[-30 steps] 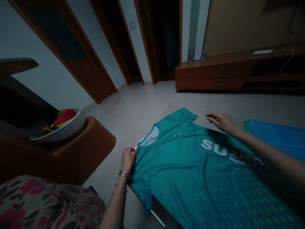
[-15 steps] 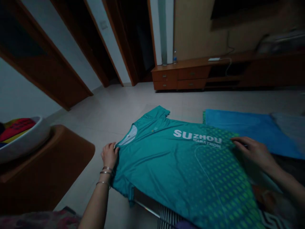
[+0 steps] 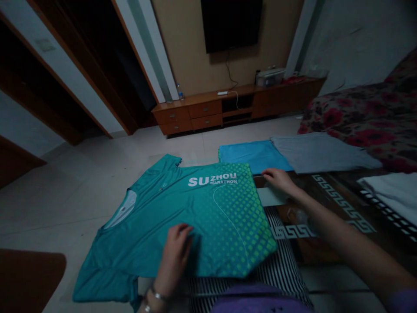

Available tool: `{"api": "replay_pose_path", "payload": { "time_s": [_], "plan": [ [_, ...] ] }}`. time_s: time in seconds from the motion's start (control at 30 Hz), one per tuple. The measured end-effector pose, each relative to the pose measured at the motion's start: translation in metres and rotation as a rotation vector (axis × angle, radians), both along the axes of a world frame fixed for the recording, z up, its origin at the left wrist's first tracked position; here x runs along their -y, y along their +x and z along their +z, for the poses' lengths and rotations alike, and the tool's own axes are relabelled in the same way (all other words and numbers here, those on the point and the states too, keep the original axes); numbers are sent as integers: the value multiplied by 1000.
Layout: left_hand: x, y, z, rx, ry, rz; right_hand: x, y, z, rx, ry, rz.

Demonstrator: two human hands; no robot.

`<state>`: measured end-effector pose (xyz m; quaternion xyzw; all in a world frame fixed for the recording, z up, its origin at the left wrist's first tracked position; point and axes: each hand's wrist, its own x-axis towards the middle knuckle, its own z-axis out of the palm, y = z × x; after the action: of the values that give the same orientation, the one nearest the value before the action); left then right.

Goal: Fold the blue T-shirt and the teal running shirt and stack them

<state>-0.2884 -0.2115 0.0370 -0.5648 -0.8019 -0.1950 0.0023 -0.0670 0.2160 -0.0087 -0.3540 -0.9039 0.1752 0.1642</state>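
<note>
A teal running T-shirt (image 3: pixel 163 204) with "SUZHOU MARATHON" lettering and green dots toward its hem lies spread out, front side up, neckline to the left. My left hand (image 3: pixel 176 248), slightly blurred and wearing bracelets, is over the lower middle of the shirt with loosely bent fingers and nothing seen in them. Whether it touches the fabric I cannot tell. Just beyond the hem, my right hand (image 3: pixel 278 180) is apart from the shirt, fingers loosely bent and holding nothing visible. Behind it lies a folded blue garment (image 3: pixel 250 154).
A folded grey cloth (image 3: pixel 321 152) and white cloth (image 3: pixel 394 191) lie to the right on a dark patterned table (image 3: pixel 329 191). Striped fabric (image 3: pixel 283 261) is below the shirt's hem. A brown rounded seat edge (image 3: pixel 29 278) is at left, a TV cabinet (image 3: pixel 205 111) at the back.
My view has turned right. The left hand has left the shirt's collar and come over its lower body; the right hand has let go of the hem and moved off it.
</note>
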Motion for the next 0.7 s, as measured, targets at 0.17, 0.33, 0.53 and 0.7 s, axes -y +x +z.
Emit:
{"api": "replay_pose_path", "payload": {
  "time_s": [0.17,0.33,0.53,0.7],
  "plan": [
    [-87,160,-3,69,-115,-417,-38,-66,20,74,-81,-34],
    [-138,195,-7,-46,-265,-373,-63,-101,17,136,-163,18],
    [-120,179,-1,-37,-351,-294,-71,-126,16,70,-258,117],
    [-103,178,0,20,-279,-260,-63,-139,22,-36,-373,217]
  ]
}}
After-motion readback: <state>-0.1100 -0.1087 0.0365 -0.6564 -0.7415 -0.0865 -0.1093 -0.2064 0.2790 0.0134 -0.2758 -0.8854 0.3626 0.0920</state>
